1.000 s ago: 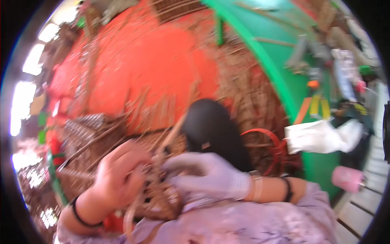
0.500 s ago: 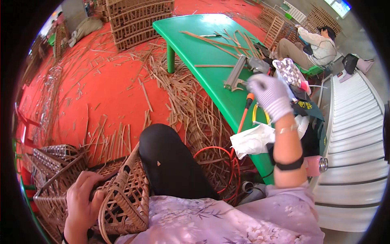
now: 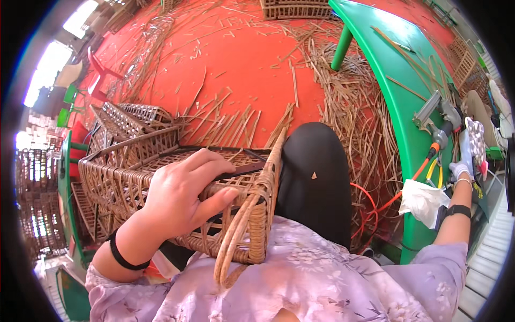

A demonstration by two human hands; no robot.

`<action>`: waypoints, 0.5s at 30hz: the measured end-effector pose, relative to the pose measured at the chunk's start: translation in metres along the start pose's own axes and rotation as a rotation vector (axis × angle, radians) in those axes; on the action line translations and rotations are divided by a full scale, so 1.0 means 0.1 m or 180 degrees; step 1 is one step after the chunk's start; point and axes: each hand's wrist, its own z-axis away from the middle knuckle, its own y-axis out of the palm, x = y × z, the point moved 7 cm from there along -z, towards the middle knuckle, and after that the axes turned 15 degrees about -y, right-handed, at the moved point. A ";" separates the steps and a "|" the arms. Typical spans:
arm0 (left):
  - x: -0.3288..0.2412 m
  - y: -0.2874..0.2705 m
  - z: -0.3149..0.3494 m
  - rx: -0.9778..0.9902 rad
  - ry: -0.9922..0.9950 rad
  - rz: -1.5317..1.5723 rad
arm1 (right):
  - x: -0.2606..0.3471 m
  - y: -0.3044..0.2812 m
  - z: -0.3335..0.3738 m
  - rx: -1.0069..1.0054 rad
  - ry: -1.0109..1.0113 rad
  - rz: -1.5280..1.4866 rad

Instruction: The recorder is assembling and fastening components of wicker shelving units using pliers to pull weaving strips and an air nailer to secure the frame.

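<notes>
A brown woven wicker basket (image 3: 256, 228) rests in my lap, against my left side. My bare left hand (image 3: 185, 190) lies over its rim, with the fingers curled across a dark flat strip and the thumb along the near edge. A bundle of bent cane hangs down at the basket's near corner. Far to the right, my right hand (image 3: 460, 169) in a pale glove is among the items on the green table (image 3: 399, 123). Its fingers are small and partly hidden, so what it touches does not show. Left of it lies a grey air-powered tool (image 3: 429, 112) with an orange hose.
White tissue (image 3: 424, 203) lies at the table edge, beside yellow-handled pliers (image 3: 433, 170). Cane scraps (image 3: 354, 107) cover the red floor. More baskets (image 3: 129, 123) stand at left, and a stack (image 3: 298, 9) at the back. A seated person (image 3: 499, 107) is at far right.
My view has swung left and down toward the basket. My right hand has moved from above the grey tool to the items farther right. The left hand stays on the basket.
</notes>
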 end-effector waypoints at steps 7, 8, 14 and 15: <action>0.00 0.02 -0.03 0.0010 0.0036 0.0007 | -0.25 0.31 -0.17 0.0442 0.0588 -0.0584; -0.06 0.02 -0.06 0.0005 0.0072 -0.0041 | -0.30 0.38 -0.21 0.0370 0.0524 -0.0600; -0.04 0.02 -0.04 -0.0040 0.0080 -0.0002 | -0.65 0.03 -0.38 -0.0770 -0.0487 -0.0550; -0.01 0.01 -0.01 -0.0056 -0.0029 -0.0043 | -0.19 0.02 -0.15 -0.0416 -0.0384 -0.1269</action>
